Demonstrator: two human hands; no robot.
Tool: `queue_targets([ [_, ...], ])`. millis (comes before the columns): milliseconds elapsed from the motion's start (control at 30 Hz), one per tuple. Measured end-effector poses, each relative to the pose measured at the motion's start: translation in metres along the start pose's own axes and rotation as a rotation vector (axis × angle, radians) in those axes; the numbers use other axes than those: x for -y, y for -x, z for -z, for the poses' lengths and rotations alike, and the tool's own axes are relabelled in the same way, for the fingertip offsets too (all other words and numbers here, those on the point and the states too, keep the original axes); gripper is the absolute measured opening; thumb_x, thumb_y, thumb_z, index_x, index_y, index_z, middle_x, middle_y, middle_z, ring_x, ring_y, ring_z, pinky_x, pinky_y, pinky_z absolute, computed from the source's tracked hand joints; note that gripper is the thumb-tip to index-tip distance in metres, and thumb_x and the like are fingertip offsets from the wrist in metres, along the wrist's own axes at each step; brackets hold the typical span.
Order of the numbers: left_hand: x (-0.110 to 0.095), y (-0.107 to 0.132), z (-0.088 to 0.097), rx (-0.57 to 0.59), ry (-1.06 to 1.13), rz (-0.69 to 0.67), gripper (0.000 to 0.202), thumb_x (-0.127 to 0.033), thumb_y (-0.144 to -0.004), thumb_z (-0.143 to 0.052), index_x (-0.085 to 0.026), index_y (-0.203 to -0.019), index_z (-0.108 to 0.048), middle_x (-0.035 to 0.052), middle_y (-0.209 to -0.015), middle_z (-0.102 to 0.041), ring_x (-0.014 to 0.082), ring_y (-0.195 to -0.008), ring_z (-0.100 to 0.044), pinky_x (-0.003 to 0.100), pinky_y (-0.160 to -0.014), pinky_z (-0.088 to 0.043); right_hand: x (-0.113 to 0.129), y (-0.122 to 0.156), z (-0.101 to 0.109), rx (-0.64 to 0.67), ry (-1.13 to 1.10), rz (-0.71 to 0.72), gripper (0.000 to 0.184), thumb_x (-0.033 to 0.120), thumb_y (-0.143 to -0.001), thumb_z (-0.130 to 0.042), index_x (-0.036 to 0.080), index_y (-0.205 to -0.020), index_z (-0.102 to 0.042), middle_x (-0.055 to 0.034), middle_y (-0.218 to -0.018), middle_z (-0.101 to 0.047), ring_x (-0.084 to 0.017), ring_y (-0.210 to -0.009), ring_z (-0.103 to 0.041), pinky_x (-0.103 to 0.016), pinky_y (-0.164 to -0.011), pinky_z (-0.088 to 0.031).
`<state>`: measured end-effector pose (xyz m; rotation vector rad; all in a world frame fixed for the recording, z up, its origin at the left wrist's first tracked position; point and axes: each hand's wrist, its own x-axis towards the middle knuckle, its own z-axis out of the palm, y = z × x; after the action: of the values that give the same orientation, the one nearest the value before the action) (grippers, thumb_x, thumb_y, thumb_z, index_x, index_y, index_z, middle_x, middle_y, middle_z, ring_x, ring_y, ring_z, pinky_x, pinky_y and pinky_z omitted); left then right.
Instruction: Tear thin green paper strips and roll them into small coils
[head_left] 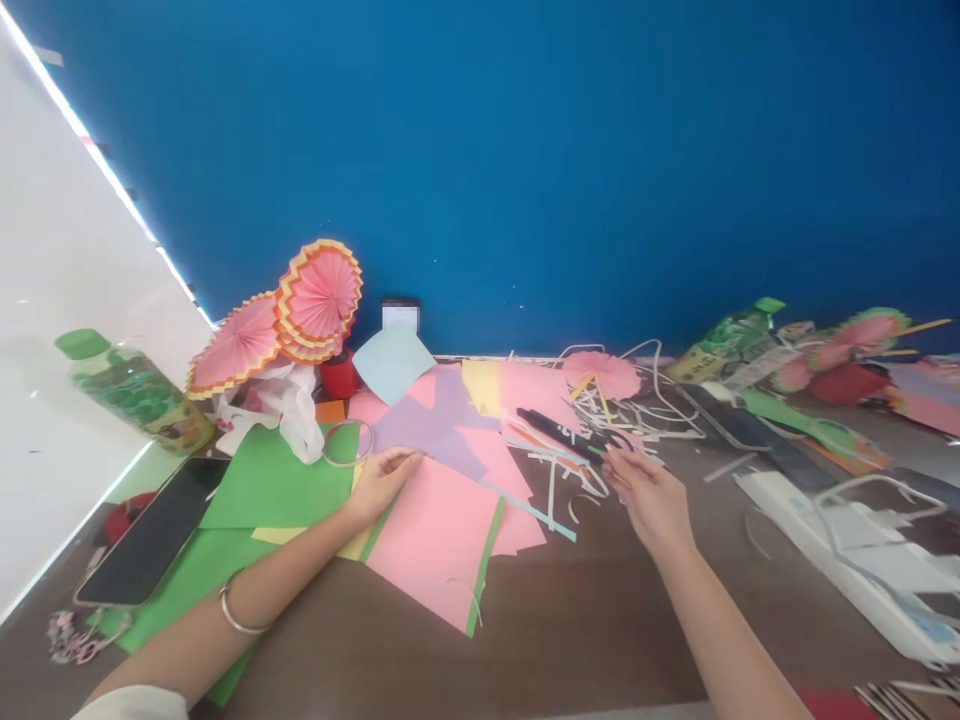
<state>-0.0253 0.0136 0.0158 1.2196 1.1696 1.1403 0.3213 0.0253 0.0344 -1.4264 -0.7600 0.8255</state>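
Note:
My left hand (pixel 386 485) is closed, its fingertips pressed on the upper left corner of a pink sheet of paper (pixel 439 530). Green strips run along two opposite sides of that sheet, and a thin pale offcut lies on its lower corner. My right hand (pixel 649 495) is closed at the near end of a slim black tool (pixel 551 430), which points away to the left. Blur keeps its exact kind from showing. Around it lie thin white paper offcuts (pixel 551 495). Beyond my left hand are purple paper (pixel 427 425) and a light blue sheet (pixel 394 362).
Green sheets (pixel 281 480), a phone (pixel 154 535) and a green-capped bottle (pixel 135 390) are at left. Pleated paper fans (pixel 322 300) stand near the blue wall (pixel 525 180). To the right lie a white power strip (pixel 832 560) with cables and another bottle (pixel 727 340).

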Motion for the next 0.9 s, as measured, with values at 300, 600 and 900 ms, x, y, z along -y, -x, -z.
queue_targets([
  [300, -0.004, -0.010, 0.002, -0.045, 0.021, 0.032, 0.039, -0.042, -0.071, -0.060, -0.017, -0.101, -0.064, 0.0086, -0.107, -0.065, 0.0226, -0.102, -0.058, 0.035, -0.091, -0.042, -0.011, -0.050, 0.047, 0.030, 0.905, 0.278, 0.025, 0.031, -0.067, -0.052, 0.014, -0.077, -0.068, -0.0143, -0.086, -0.064, -0.028, -0.082, -0.056, -0.041, -0.073, -0.041],
  [600, 0.002, -0.025, 0.001, 0.069, 0.213, 0.127, 0.041, -0.029, -0.071, -0.061, -0.012, -0.108, -0.058, 0.0124, -0.104, -0.065, 0.0230, -0.097, -0.060, 0.039, -0.090, -0.041, -0.011, 0.002, -0.015, 0.141, 0.883, 0.812, 0.022, 0.026, -0.077, -0.046, 0.016, -0.086, -0.063, -0.0107, -0.091, -0.062, -0.025, -0.089, -0.053, -0.043, -0.081, -0.038],
  [900, 0.001, -0.034, -0.004, -0.054, 0.087, -0.018, 0.033, -0.039, -0.074, -0.057, -0.015, -0.096, -0.063, 0.0091, -0.099, -0.067, 0.0224, -0.100, -0.058, 0.037, -0.094, -0.038, -0.014, 0.050, -0.088, 0.787, 0.608, 0.500, 0.022, 0.030, -0.075, -0.052, 0.020, -0.091, -0.063, -0.0054, -0.090, -0.066, -0.019, -0.082, -0.060, -0.033, -0.076, -0.046],
])
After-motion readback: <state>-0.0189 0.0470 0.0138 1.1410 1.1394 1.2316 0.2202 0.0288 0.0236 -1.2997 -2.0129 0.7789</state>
